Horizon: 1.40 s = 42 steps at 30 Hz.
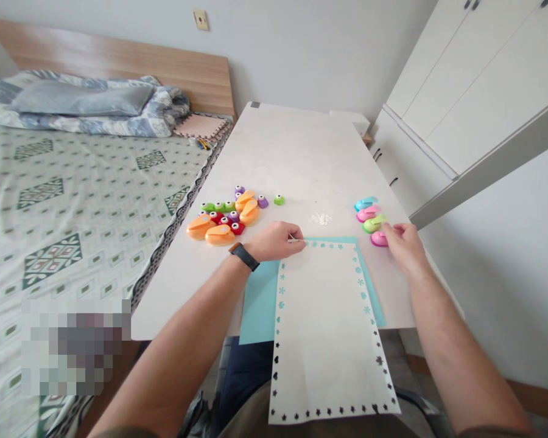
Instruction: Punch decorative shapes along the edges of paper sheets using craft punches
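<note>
Left hand point(278, 239): pinched the white sheet point(324, 322) near its far left corner with narrow fingers.
Right hand point(405, 243): touched the magenta punch point(378, 239); could not tell whether fingers closed around it.
Magenta punch: lay on the bench point(301, 152) right of the white sheet, long axis crosswise, at the nearer right hand's fingers.
White sheet: stretched lengthwise past the bench's near edge.

The person wears a black wristband point(245, 257) with an orange-brown edge, an olive-brown top point(249, 417) and navy trousers point(249, 368).
</note>
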Each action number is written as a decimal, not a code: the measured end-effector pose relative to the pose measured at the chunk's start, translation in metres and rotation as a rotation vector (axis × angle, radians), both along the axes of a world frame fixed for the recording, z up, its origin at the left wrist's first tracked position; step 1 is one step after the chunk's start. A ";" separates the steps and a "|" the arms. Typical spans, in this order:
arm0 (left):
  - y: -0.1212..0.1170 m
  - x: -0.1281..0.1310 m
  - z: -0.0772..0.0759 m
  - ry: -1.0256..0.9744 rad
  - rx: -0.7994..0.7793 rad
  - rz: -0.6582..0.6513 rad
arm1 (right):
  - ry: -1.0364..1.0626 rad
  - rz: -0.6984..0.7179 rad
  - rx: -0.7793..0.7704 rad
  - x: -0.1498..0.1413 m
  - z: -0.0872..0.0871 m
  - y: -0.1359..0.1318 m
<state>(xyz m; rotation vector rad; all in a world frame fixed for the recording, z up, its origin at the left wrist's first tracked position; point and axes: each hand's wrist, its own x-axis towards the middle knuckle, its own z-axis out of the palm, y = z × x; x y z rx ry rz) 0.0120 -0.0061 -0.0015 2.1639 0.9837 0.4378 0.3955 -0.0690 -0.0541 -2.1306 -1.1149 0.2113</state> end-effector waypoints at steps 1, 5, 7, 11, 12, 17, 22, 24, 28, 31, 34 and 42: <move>0.000 0.000 0.000 -0.001 0.000 0.000 | -0.028 -0.007 -0.009 0.000 0.002 -0.003; -0.001 -0.001 0.000 -0.005 0.005 -0.001 | -0.115 0.058 -0.057 -0.010 0.012 -0.013; -0.001 -0.001 0.000 -0.006 0.005 0.001 | -0.143 0.083 -0.064 -0.017 0.017 -0.013; -0.001 -0.001 0.000 -0.009 0.009 0.006 | -0.153 0.084 -0.093 -0.028 0.024 -0.005; -0.001 -0.001 0.000 -0.008 0.013 0.005 | -0.156 0.075 -0.105 -0.029 0.025 -0.001; -0.001 -0.001 0.001 0.000 0.017 0.005 | -0.181 0.064 -0.132 -0.031 0.027 0.024; -0.002 -0.002 0.001 0.003 0.021 0.014 | -0.237 0.067 -0.080 -0.033 0.025 0.040; -0.002 -0.002 0.001 0.001 0.022 0.019 | -0.355 0.049 0.056 -0.041 0.028 0.041; -0.003 -0.002 0.001 0.012 0.030 0.024 | -0.422 0.236 0.285 -0.081 0.045 0.041; -0.003 -0.003 0.001 0.006 0.043 0.018 | -0.286 0.536 0.309 -0.133 0.067 0.046; -0.003 -0.002 -0.002 -0.005 0.049 0.001 | -0.183 0.871 0.245 -0.189 0.086 0.058; 0.000 0.000 -0.017 -0.065 0.089 0.009 | -0.152 1.056 -0.174 -0.287 0.082 0.116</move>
